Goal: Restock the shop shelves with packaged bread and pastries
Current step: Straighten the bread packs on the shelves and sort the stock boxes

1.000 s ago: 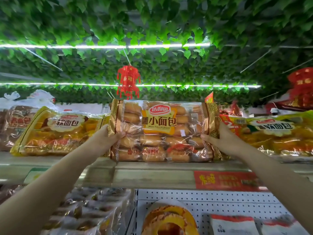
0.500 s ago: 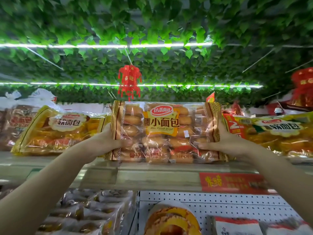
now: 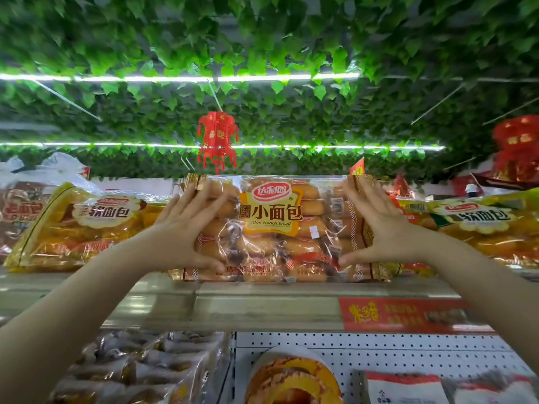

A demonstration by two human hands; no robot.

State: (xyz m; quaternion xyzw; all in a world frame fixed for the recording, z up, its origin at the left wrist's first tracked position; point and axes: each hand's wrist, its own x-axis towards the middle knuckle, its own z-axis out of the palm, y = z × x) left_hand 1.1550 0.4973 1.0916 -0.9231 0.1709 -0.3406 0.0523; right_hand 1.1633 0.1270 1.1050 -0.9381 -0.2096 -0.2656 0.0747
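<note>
Two hands attend to one package. The left hand (image 3: 186,233) and the right hand (image 3: 382,228) lie spread against the front face of the bag of mini French bread (image 3: 277,228), one towards each end. The fingers are straight and the thumbs are stretched out near its lower edge; neither hand curls round anything. The bag stands on its long edge on the top shelf (image 3: 262,307), label outward. It sits between a yellow soft-bread bag (image 3: 87,228) on the left and a second yellow soft-bread bag (image 3: 481,225) on the right.

Handling, as judged from the view:
- Weight: probably light for its bulk.
- Wrapper: thin, glossy film, which likely slips and creases under the fingers.
- Contents: soft rolls that dent easily, so press with flat palms, not fingertips.
- Hold points: the two short ends at the gold-printed bands, or under the lower edge.
- Risk: an upright bag may tip forward over the shelf lip.

Whether the palms bear fully on the film cannot be confirmed
</note>
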